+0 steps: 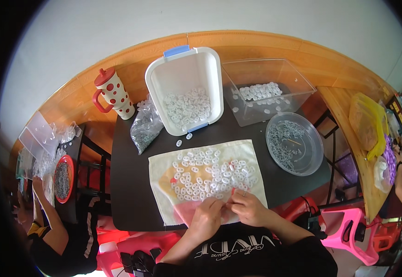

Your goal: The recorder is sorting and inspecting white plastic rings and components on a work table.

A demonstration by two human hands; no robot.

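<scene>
Many small white oval plastic pieces with holes (pixel 196 177) lie spread over a cream cloth (pixel 161 166) with yellow and pink patches. At the cloth's near edge, my left hand (pixel 207 217) and my right hand (pixel 247 209) meet with fingertips pinched close together. Whatever is between their fingers is too small and too covered to make out. The nearest white pieces lie just beyond my fingertips. To the right of the cloth stands a round clear tub (pixel 309 159) of small grey metal parts (pixel 286 141), with a thin light-brown stick lying in it.
Behind the cloth are a white bin (pixel 154 83) of white pieces, a clear box (pixel 297 94) with more, a bag of grey parts (pixel 145 127) and a red-dotted tumbler (pixel 118 97). Other people work at the left, near a red basin (pixel 71 164), and at a wooden table (pixel 344 134) right.
</scene>
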